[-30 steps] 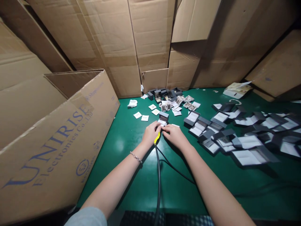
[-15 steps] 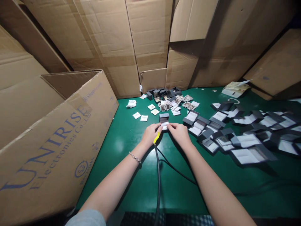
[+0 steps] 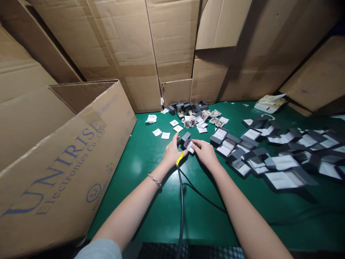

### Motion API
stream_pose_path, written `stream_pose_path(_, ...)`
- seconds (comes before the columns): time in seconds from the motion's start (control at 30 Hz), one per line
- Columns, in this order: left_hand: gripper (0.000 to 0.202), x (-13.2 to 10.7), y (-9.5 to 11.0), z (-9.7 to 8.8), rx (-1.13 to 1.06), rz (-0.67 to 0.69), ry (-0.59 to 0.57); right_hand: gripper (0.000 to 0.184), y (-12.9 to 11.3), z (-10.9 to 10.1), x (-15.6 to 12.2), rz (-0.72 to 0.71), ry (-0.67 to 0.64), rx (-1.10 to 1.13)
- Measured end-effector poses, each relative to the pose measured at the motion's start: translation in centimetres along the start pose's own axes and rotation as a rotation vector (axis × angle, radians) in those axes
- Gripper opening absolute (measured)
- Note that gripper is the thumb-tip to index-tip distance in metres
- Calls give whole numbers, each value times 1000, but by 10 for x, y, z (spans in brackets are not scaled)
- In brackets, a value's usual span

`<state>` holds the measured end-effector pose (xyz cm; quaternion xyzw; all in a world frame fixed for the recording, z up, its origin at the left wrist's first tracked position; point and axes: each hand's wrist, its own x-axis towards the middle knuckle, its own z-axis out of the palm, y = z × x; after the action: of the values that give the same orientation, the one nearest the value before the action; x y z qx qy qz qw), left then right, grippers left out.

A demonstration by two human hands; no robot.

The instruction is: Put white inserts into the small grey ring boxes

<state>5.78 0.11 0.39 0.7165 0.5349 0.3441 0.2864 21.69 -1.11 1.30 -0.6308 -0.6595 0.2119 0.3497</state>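
Observation:
A small dark grey jewelry box stands tilted between my hands, its lid raised and its white lining showing. My right hand pinches the box at its right side with thumb and fingertips. On the left, the fingers of my left hand are spread apart from the thumb, beside the box and not closed on it. Whether the left thumb touches the box I cannot tell. A yellow piece at the end of a black cable lies against my left palm.
Several open grey boxes with white linings spread over the green table on the right. Farther back are grey box parts, beige inserts and small white cards. A large carton stands at left; cardboard walls close the back.
My left fingers have opened away from the box. The box has turned and tipped slightly, while my right hand has kept its grip on it.

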Motion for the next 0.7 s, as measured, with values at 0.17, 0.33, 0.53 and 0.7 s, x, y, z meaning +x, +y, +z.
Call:
stream_pose_path(0.17,90,4,-2,-8,-5,4,-149,28,-3,-1,-1,-73,-47,-3)
stream_pose_path(0.33,75,5,-4,-6,-15,95,-72,28,-5,1,-5,-160,-13,28)
stream_pose_path(0.53,52,-2,-3,-5,-61,121,28,29,-15,0,-10,-316,120,-29)
stream_pose_path(0.7,40,-7,-6,-4,-76,176,41,29,-20,-1,-15,-402,191,-122)
